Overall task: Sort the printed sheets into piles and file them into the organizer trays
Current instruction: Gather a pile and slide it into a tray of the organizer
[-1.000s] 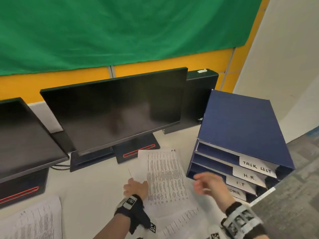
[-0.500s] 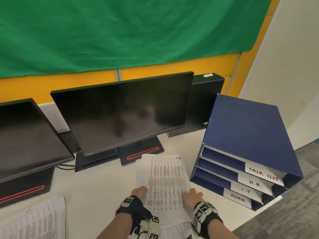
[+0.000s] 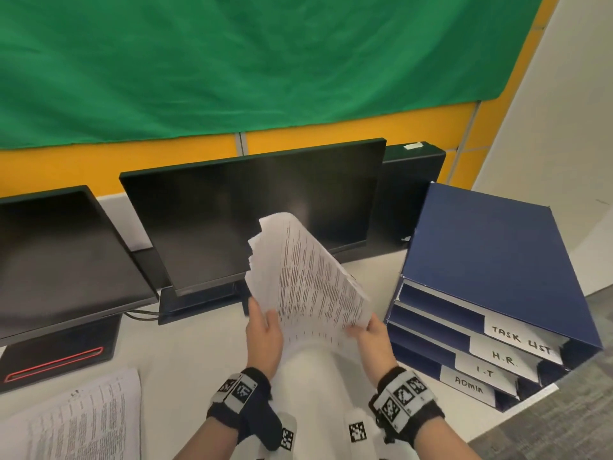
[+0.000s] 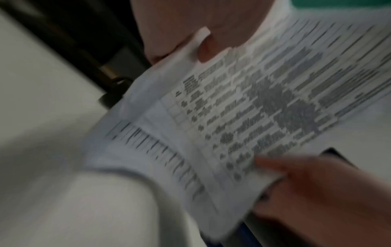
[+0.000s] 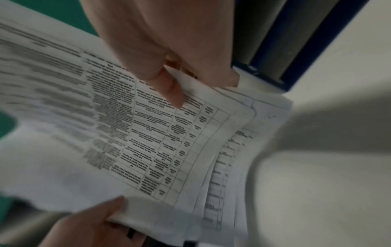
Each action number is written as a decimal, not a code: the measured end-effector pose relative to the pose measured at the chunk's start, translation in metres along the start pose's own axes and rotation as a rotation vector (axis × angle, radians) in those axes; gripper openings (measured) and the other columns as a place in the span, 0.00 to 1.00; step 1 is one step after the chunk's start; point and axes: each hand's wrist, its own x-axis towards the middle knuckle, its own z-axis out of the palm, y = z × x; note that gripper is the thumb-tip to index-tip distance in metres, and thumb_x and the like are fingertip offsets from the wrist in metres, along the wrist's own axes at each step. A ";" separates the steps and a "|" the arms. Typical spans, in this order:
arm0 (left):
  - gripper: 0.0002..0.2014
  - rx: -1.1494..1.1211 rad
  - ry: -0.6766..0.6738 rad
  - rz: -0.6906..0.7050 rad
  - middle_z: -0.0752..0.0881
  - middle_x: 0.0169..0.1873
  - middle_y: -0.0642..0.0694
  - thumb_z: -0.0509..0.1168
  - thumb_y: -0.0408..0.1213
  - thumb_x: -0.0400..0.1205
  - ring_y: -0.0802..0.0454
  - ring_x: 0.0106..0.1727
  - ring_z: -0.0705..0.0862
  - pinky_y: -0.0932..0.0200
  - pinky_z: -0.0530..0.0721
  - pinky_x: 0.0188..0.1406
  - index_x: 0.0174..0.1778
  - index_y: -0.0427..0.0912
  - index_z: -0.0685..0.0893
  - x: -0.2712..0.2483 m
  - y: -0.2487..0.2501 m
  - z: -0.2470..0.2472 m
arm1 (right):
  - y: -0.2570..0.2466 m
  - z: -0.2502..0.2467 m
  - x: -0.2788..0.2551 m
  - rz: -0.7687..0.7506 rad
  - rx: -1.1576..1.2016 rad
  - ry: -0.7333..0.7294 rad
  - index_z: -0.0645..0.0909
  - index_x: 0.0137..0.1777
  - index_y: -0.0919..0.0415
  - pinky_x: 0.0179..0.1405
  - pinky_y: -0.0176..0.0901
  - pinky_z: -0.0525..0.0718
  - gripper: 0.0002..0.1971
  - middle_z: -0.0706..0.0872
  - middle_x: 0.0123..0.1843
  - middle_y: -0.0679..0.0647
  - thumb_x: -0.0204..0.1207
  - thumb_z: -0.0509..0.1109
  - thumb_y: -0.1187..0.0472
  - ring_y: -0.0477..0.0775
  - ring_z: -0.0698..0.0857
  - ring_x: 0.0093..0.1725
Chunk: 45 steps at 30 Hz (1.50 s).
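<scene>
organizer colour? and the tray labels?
The organizer is dark blue; its tray labels are white with black handwriting. Head view shows it best.

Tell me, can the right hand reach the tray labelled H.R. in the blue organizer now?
Probably yes: the right hand is just beside the blue organizer, nothing between it and the H.R. tray, though it grips the stack of printed sheets.

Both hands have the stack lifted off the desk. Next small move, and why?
Probably tap the stack on the desk to square it. Both hands, left and right, grip its lower corners, and its upper edges look fanned and uneven. The organizer tray slots are narrow, so loose edges could catch.
</scene>
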 end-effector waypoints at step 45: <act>0.16 0.143 -0.439 -0.073 0.88 0.43 0.54 0.48 0.27 0.85 0.63 0.38 0.87 0.73 0.82 0.38 0.55 0.54 0.73 -0.057 -0.021 0.027 | 0.052 -0.066 -0.063 0.114 -0.043 0.455 0.74 0.49 0.64 0.58 0.65 0.81 0.07 0.84 0.54 0.63 0.81 0.55 0.64 0.61 0.82 0.48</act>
